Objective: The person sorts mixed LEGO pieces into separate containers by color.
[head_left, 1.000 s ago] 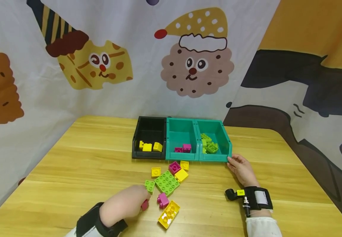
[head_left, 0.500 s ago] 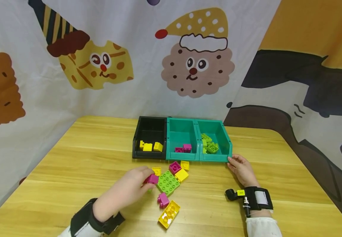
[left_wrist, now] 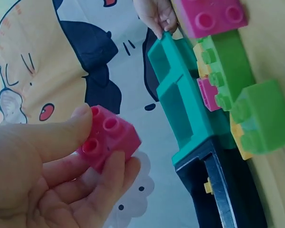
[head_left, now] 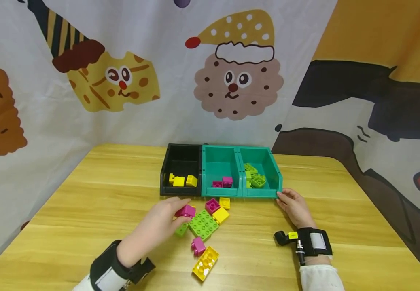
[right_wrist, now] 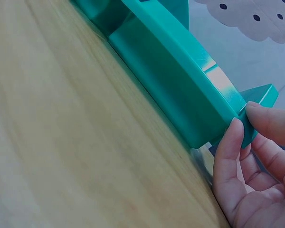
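So, big stuff first: the wooden table (head_left: 86, 210) fills the lower frame, with three bins just above centre: a black bin (head_left: 181, 171) of yellow bricks, a middle teal bin (head_left: 220, 169) of pink ones, and a right teal bin (head_left: 259, 169) of green. My right hand (head_left: 293, 207) pinches that bin's front corner, probably steadying the row. My left hand (head_left: 159, 224) is grasping a pink brick (head_left: 186, 211) between thumb and fingers, over the loose pile by the green plate (head_left: 204, 224). Compared with a second ago, that hand has moved up-frame toward the bins.
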`<state>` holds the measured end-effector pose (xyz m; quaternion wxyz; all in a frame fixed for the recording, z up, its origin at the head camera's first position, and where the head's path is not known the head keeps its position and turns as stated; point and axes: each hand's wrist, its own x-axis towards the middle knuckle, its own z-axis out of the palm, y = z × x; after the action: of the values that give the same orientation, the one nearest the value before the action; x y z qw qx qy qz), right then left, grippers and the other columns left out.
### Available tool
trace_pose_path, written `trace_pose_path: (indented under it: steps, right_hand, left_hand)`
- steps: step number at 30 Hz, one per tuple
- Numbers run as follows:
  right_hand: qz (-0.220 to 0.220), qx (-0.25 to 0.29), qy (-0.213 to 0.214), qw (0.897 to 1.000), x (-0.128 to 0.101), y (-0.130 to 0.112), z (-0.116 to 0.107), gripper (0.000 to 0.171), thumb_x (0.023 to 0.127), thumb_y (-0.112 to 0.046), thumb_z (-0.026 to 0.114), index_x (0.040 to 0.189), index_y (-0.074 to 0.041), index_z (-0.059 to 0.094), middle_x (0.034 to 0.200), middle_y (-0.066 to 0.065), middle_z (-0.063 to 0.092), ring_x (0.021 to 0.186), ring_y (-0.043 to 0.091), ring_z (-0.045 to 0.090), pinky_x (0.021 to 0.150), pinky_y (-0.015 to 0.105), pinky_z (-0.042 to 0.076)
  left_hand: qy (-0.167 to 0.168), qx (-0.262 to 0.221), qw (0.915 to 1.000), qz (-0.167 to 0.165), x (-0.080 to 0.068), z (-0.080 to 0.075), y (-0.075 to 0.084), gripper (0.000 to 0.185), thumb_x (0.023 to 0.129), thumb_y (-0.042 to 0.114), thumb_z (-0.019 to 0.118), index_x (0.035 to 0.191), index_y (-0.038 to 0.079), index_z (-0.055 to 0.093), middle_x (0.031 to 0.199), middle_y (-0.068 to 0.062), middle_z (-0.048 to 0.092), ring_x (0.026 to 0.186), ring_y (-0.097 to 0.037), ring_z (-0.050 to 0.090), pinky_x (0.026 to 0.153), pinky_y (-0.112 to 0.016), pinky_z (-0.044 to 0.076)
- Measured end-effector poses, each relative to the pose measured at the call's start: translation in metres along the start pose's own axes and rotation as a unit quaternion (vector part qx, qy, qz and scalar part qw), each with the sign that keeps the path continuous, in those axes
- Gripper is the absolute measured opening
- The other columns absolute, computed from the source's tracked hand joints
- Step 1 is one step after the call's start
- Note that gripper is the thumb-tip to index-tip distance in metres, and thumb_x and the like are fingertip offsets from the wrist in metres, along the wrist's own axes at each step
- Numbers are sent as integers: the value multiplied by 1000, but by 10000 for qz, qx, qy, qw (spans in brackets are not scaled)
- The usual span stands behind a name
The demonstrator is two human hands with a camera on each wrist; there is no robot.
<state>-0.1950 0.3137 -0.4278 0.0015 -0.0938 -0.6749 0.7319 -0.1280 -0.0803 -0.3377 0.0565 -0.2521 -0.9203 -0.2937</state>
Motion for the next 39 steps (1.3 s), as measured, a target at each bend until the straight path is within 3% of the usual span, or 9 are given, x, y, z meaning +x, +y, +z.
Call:
trace_pose_path:
  steps: [5, 11, 19, 23, 27, 32, 39]
  right_hand:
    - [36, 1, -8, 10000, 1, 1, 1, 5, 94, -13, 58, 97, -14, 56, 88, -7, 54, 84, 3, 56, 81, 17, 50]
    - [-23, 2, 27, 10000, 2, 2, 0, 4, 95, -11, 56, 94, -16, 56, 86, -8, 54, 83, 3, 56, 79, 16, 50]
    - [-51, 26, 15, 10000, 1, 3, 1, 5, 92, -15, 61, 94, -14, 56, 87, -7, 54, 82, 2, 56, 79, 17, 51]
    - [-53, -2, 52, 10000, 2, 4, 0, 6, 92, -16, 61, 95, -14, 56, 87, -8, 54, 82, 2, 57, 79, 16, 51]
    - [-70, 5, 59, 10000, 2, 2, 0, 4, 93, -14, 59, 95, -14, 56, 87, -7, 54, 82, 2, 57, 79, 16, 51]
    - [-19, 4, 37, 10000, 1, 2, 1, 5, 94, -11, 57, 93, -16, 57, 86, -9, 55, 83, 2, 56, 80, 17, 50]
    - [-31, -13, 40, 10000, 1, 2, 3, 7, 95, -12, 56, 92, -18, 57, 87, -9, 55, 83, 1, 56, 80, 15, 50]
  left_hand:
    - [-402, -307, 9986, -158, 21, 0, 1, 40, 85, 15, 71, 122, 3, 61, 100, -6, 69, 79, -9, 59, 70, -22, 53]
    - [-542, -715, 9949, -451, 63, -2, 7, 39, 86, 18, 69, 121, 4, 62, 85, -1, 65, 68, -11, 55, 62, -20, 50]
    - [-338, -564, 9969, -427, 118, 9, 9, 19, 88, 23, 68, 98, 7, 65, 78, -4, 59, 67, -17, 51, 58, -21, 43]
    - [-175, -425, 9981, -410, 139, 17, 11, 21, 88, 24, 67, 98, 6, 64, 83, -5, 60, 70, -18, 52, 61, -22, 45]
    - [-214, -180, 9989, -383, 153, 28, 11, 21, 88, 23, 68, 97, 5, 61, 85, -6, 60, 73, -18, 52, 64, -22, 46]
    - [-471, 118, 9979, -425, 160, 46, 5, 18, 86, 21, 69, 88, 6, 59, 77, -5, 55, 70, -17, 50, 61, -22, 41]
    - [-541, 1061, 9912, -582, 165, 66, 2, 16, 85, 20, 71, 87, 6, 64, 80, -5, 63, 75, -19, 58, 72, -26, 51]
